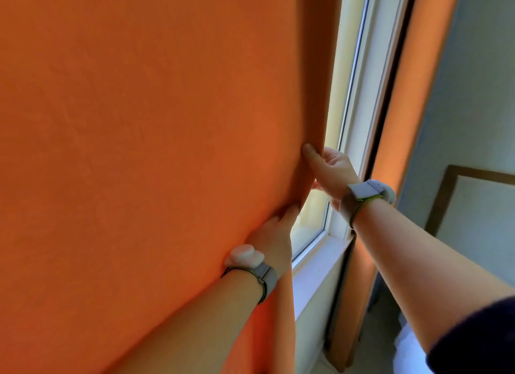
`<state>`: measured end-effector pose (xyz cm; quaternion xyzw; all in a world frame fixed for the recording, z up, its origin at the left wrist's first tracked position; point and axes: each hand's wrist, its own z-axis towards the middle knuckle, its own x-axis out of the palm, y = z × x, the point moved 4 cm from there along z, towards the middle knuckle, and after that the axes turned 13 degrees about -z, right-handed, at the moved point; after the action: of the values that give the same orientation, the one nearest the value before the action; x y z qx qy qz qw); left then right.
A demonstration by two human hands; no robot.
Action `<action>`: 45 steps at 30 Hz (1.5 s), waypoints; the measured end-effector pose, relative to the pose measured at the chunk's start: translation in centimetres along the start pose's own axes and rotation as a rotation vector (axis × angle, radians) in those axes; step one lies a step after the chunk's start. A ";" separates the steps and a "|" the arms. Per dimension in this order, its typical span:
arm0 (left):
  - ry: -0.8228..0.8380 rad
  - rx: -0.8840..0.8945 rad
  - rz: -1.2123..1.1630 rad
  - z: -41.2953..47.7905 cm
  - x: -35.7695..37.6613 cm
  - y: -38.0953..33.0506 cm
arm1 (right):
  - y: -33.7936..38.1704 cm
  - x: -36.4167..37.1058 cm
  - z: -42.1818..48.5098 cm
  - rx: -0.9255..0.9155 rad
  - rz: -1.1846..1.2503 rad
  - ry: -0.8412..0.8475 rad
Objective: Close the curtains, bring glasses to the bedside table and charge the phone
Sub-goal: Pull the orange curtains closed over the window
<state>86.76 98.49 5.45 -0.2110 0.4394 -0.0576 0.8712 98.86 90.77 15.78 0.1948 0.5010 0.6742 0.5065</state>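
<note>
A person stood at a window (pixel 351 100), both hands on the free edge of an orange curtain (pixel 153 150) that filled the left of the view and covered most of the glass. The right hand (pixel 328 172) gripped that edge, thumb pressed on the front of the cloth and fingers curled behind it. Just below, the left hand (pixel 274 237) lay against the same edge, its fingertips lost in the fold; whether they pinched the cloth could not be told. A bright strip of window showed between this curtain and the other curtain (pixel 412 94), which hung gathered at the right side of the frame, past the white sill (pixel 315 270). Each wrist wore a grey band (pixel 370 191) with a pale pod. A wood-framed picture (pixel 446 195) hung on the wall at right.
</note>
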 end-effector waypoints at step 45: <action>-0.174 0.315 0.124 16.9 9.4 -3.4 | -7.8 -7.5 16.4 -0.041 0.110 0.128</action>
<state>106.07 98.07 8.78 -0.0486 0.3600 -0.0534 0.9302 118.37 91.90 17.69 0.1682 0.5069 0.7221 0.4397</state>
